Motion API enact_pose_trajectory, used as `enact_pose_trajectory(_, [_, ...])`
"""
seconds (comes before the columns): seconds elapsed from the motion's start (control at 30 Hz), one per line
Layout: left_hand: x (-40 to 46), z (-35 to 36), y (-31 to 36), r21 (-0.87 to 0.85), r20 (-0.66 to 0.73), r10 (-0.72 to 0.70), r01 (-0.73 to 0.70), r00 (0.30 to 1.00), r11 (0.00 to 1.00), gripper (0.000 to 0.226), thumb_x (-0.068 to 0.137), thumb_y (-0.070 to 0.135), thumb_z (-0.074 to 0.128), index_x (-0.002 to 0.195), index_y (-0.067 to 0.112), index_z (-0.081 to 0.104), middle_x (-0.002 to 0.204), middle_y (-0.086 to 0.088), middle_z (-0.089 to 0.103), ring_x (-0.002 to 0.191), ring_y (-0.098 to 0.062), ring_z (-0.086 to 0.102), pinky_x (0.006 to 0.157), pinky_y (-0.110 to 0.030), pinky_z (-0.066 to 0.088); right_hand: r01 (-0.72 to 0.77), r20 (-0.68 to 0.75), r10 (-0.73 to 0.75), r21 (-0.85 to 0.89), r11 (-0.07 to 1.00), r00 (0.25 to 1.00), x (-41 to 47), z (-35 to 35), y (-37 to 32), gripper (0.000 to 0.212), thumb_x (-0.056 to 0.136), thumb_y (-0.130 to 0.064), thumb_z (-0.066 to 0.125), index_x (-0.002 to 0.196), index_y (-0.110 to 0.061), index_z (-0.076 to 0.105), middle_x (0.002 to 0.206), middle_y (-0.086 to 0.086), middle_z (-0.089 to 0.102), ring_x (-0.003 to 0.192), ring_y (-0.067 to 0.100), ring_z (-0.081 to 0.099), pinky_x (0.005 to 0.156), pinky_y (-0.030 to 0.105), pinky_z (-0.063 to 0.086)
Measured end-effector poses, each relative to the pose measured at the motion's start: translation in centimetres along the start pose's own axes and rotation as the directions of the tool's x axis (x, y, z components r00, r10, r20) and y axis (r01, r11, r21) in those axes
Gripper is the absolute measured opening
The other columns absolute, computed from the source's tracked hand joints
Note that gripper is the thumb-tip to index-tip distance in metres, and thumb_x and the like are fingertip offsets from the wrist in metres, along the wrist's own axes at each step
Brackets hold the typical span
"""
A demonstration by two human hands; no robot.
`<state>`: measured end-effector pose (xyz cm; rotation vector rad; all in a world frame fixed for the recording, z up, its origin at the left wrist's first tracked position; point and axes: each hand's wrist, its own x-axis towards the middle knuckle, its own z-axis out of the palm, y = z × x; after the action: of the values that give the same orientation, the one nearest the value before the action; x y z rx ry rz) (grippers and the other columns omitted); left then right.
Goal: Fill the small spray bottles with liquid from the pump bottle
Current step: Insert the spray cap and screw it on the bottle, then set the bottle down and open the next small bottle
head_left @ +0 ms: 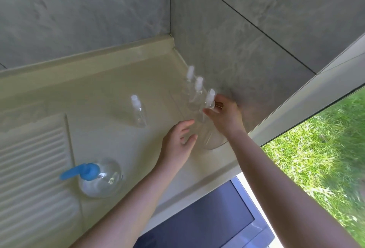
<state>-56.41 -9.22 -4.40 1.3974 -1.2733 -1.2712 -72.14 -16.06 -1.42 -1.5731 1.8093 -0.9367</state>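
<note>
Three small clear plastic spray bottles with white caps are standing upright in a row along the beige countertop's (110, 81) right edge, against the grey tiled wall (246, 36). The right hand (225, 113) is pinching the neck of the nearest spray bottle (209, 97), its long axis vertical. The left hand (178, 143) is hovering just beside it, fingers relaxed, grasping nothing. A fourth spray bottle (138, 111) is standing apart, mid-surface. The clear round pump bottle (102, 178) with a blue pump head, its spout pointing left, is standing near the front edge beside the ribbed drainer (33, 160).
</note>
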Motion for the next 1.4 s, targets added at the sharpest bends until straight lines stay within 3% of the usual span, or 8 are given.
enact_pose_trajectory(0.1, [-0.1, 0.0, -0.1, 0.007, -0.003, 0.002, -0.002, 1.000, 1.000, 0.037, 0.091, 0.005, 0.065, 0.116, 0.032, 0.060, 0.128, 0.007, 0.061, 0.117, -0.008, 0.060, 0.097, -0.022, 0.049, 0.023, -0.008, -0.023, -0.015, 1.000, 1.000, -0.2, 0.2, -0.2, 0.023, 0.079, -0.015, 0.079, 0.087, -0.023, 0.058, 0.082, -0.014, 0.062, 0.088, 0.011, 0.063, 0.069, 0.001, 0.038])
enact_pose_trajectory(0.37, [-0.3, -0.5, 0.2, 0.020, -0.021, -0.005, 0.005, 1.000, 1.000, 0.034, 0.090, 0.008, 0.066, 0.115, 0.031, 0.063, 0.128, 0.010, 0.060, 0.110, -0.004, 0.063, 0.085, -0.009, 0.047, 0.087, -0.028, -0.089, -0.070, 0.994, 0.996, 0.0, 0.8, 0.8, 0.030, 0.078, -0.013, 0.080, 0.093, -0.022, 0.056, 0.097, 0.004, 0.067, 0.090, 0.017, 0.067, 0.081, 0.030, 0.055])
enact_pose_trajectory(0.53, [-0.6, -0.7, 0.2, 0.015, -0.026, -0.013, 0.013, 1.000, 1.000, 0.032, 0.090, 0.007, 0.065, 0.114, 0.028, 0.064, 0.128, 0.012, 0.060, 0.105, -0.001, 0.065, 0.086, -0.014, 0.047, 0.138, -0.079, -0.144, -0.079, 0.987, 0.986, -0.3, 1.3, 0.9, 0.032, 0.077, -0.006, 0.080, 0.102, -0.010, 0.061, 0.095, 0.002, 0.064, 0.084, 0.019, 0.064, 0.078, 0.030, 0.056])
enact_pose_trajectory(0.83, [-1.4, -1.4, 0.7, 0.085, 0.042, 0.007, -0.011, 0.999, 0.996, 0.033, 0.091, 0.012, 0.065, 0.116, 0.033, 0.062, 0.132, 0.012, 0.053, 0.108, -0.003, 0.063, 0.089, -0.019, 0.050, 0.123, -0.085, -0.126, -0.040, 0.992, 0.988, -0.5, 1.6, 1.0, 0.039, 0.078, -0.005, 0.080, 0.111, -0.010, 0.060, 0.097, -0.001, 0.063, 0.089, 0.018, 0.063, 0.081, 0.040, 0.059])
enact_pose_trajectory(1.0, [-2.2, -2.3, 1.7, 0.107, 0.010, 0.050, -0.051, 0.999, 0.993, 0.036, 0.091, 0.011, 0.066, 0.116, 0.036, 0.059, 0.133, 0.011, 0.052, 0.108, -0.003, 0.062, 0.092, -0.023, 0.052, 0.106, -0.118, -0.100, 0.040, 0.994, 0.988, -1.6, 0.5, 0.1, 0.080, 0.074, -0.009, 0.083, 0.143, -0.019, 0.044, 0.129, 0.000, 0.060, 0.115, 0.020, 0.059, 0.098, 0.032, 0.049])
enact_pose_trajectory(1.17, [-2.8, -4.2, 2.8, 0.154, -0.064, 0.100, -0.089, 0.993, 0.984, 0.034, 0.090, 0.009, 0.067, 0.118, 0.029, 0.062, 0.131, 0.007, 0.055, 0.108, -0.006, 0.063, 0.094, -0.030, 0.053, 0.304, -0.308, -0.288, 0.003, 0.953, 0.907, -4.4, -0.2, -3.3, 0.080, 0.075, -0.002, 0.075, 0.146, -0.013, 0.040, 0.143, 0.007, 0.049, 0.129, 0.019, 0.045, 0.098, 0.000, 0.024])
enact_pose_trajectory(1.27, [-3.5, -5.4, 3.3, 0.150, -0.135, 0.121, -0.100, 0.983, 0.984, 0.034, 0.090, 0.009, 0.067, 0.114, 0.032, 0.061, 0.129, 0.006, 0.058, 0.107, -0.005, 0.064, 0.088, -0.018, 0.051, 0.399, -0.322, -0.368, 0.034, 0.916, 0.872, -5.0, 0.3, -5.5, 0.076, 0.074, 0.003, 0.071, 0.143, -0.010, 0.042, 0.140, 0.008, 0.050, 0.126, 0.014, 0.044, 0.097, -0.002, 0.022])
enact_pose_trajectory(1.4, [-4.6, -6.7, 3.7, 0.105, -0.213, 0.112, -0.092, 0.971, 0.990, 0.040, 0.090, 0.009, 0.066, 0.118, 0.035, 0.057, 0.132, 0.006, 0.057, 0.108, -0.006, 0.064, 0.081, -0.005, 0.045, 0.471, -0.201, -0.452, 0.056, 0.881, 0.869, -4.9, 2.1, -8.0, 0.071, 0.075, 0.003, 0.067, 0.142, -0.012, 0.046, 0.136, 0.004, 0.053, 0.127, 0.013, 0.047, 0.102, 0.003, 0.025])
